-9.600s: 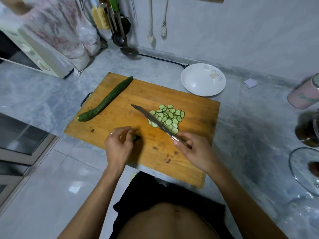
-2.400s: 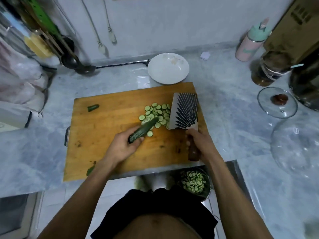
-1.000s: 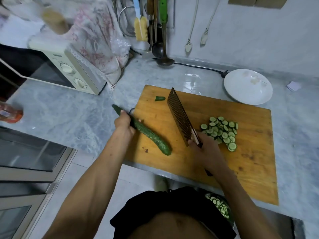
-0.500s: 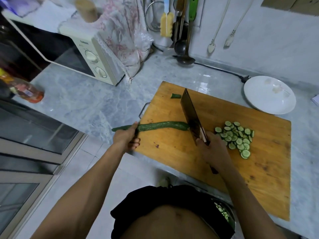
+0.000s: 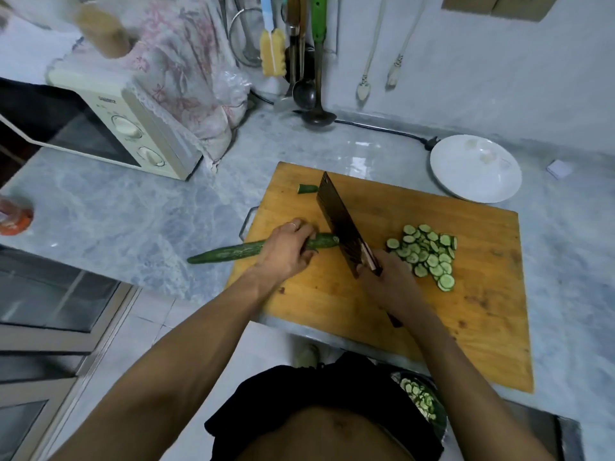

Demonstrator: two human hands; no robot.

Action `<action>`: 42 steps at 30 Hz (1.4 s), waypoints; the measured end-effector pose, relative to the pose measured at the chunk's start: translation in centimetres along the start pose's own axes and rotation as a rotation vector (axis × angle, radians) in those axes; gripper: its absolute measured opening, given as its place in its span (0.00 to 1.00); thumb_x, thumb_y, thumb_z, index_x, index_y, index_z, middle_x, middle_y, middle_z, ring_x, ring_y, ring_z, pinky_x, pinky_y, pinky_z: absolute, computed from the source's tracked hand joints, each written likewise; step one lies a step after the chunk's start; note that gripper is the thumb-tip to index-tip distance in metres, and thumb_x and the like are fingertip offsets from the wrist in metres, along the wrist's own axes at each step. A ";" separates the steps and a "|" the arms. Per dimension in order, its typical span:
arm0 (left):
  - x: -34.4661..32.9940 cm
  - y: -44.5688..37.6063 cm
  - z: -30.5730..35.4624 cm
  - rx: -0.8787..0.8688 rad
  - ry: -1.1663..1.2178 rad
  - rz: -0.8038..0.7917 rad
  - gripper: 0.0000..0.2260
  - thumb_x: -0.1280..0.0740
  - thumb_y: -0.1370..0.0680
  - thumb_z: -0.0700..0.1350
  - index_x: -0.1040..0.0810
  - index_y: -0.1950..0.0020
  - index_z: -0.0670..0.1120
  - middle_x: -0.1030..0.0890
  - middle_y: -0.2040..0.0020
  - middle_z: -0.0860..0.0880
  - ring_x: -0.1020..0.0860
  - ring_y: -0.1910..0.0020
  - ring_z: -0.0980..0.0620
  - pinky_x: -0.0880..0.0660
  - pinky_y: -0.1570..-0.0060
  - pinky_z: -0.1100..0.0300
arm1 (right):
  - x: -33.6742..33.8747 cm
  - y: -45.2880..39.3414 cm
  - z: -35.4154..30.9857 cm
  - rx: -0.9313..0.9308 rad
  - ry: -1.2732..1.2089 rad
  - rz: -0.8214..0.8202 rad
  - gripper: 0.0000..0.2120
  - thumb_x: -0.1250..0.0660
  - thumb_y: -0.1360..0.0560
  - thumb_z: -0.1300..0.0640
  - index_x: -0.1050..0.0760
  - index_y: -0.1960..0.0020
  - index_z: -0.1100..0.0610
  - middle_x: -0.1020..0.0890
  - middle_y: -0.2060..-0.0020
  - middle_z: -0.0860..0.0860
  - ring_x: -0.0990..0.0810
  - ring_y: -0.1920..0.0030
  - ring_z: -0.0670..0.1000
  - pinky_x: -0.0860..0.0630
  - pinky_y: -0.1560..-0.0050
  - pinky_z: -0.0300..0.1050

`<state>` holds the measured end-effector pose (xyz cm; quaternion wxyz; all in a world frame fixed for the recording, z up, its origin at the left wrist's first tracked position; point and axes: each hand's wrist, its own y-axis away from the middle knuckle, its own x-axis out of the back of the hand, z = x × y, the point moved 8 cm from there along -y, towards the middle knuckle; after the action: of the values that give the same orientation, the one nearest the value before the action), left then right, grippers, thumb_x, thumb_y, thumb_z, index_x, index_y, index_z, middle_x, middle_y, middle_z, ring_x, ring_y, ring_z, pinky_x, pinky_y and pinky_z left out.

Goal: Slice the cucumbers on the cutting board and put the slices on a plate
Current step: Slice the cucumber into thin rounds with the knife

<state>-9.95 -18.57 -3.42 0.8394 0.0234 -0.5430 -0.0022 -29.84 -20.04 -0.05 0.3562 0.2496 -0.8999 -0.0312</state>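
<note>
A long dark green cucumber (image 5: pixel 229 252) lies across the left edge of the wooden cutting board (image 5: pixel 482 314), its tail sticking out over the counter. My left hand (image 5: pixel 288 249) presses it down near its right end. My right hand (image 5: pixel 387 282) grips the handle of a wide cleaver (image 5: pixel 339 221), whose blade stands on edge right at the cucumber's cut end. A pile of cucumber slices (image 5: pixel 427 254) lies on the board to the right of the blade. A cut-off cucumber tip (image 5: pixel 307 188) sits near the board's far edge. The white plate (image 5: pixel 476 168) stands beyond the board's far right corner.
A cream microwave (image 5: pixel 109 128) with a flowered cloth stands at the left. Utensils and a ladle (image 5: pixel 314 104) hang against the wall, with a black cord (image 5: pixel 382 130) running to the plate. A bowl of cucumber slices (image 5: pixel 421 399) sits low by my waist. A red-capped bottle (image 5: pixel 15 216) lies far left.
My left hand slid along the cucumber from its tail toward the cut end. The cleaver has stayed against that end, and the view has shifted a little.
</note>
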 end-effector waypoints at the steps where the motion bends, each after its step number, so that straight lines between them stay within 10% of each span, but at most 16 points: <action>1: 0.1 -0.2 -0.3 -0.029 -0.015 -0.012 0.18 0.30 0.25 0.48 0.26 0.36 0.47 0.26 0.44 0.45 0.24 0.49 0.40 0.24 0.52 0.49 | 0.0 0.1 0.1 0.003 -0.008 -0.005 0.04 0.35 0.20 0.58 0.24 0.51 0.59 0.25 0.66 0.48 0.27 0.67 0.44 0.35 0.68 0.36; 16: 0.8 3.9 -2.5 0.091 -0.040 0.284 0.14 0.36 0.20 0.50 0.22 0.35 0.52 0.21 0.39 0.49 0.22 0.45 0.47 0.21 0.57 0.55 | -2.3 1.1 -1.5 0.112 0.139 -0.117 0.15 0.36 0.20 0.54 0.26 0.35 0.56 0.18 0.55 0.53 0.21 0.52 0.57 0.24 0.55 0.51; 26: 0.1 3.9 -2.4 0.180 -0.046 0.250 0.13 0.36 0.20 0.51 0.21 0.36 0.54 0.22 0.39 0.50 0.22 0.46 0.46 0.23 0.58 0.54 | -2.9 0.9 -3.4 0.100 0.009 -0.164 0.16 0.43 0.16 0.48 0.33 0.62 0.48 0.27 0.69 0.46 0.26 0.65 0.49 0.33 0.63 0.46; 36: 0.4 3.3 -2.3 0.286 -0.049 0.239 0.14 0.39 0.19 0.55 0.20 0.37 0.54 0.21 0.40 0.50 0.22 0.45 0.44 0.25 0.58 0.53 | -3.1 2.2 -4.2 0.100 -0.035 -0.140 0.16 0.46 0.15 0.49 0.22 0.45 0.54 0.25 0.68 0.46 0.24 0.64 0.49 0.32 0.61 0.46; 42: 0.1 3.5 -2.5 0.274 -0.044 0.275 0.13 0.37 0.19 0.53 0.19 0.39 0.53 0.20 0.40 0.49 0.22 0.46 0.44 0.24 0.59 0.53 | -3.0 2.4 -4.6 0.097 -0.047 -0.159 0.13 0.46 0.15 0.49 0.24 0.51 0.49 0.24 0.68 0.47 0.24 0.64 0.49 0.31 0.62 0.46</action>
<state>-7.71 -15.01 -4.18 0.8086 0.0629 -0.5547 0.1860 -25.94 -15.99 2.05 0.3189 0.3365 -0.8858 -0.0217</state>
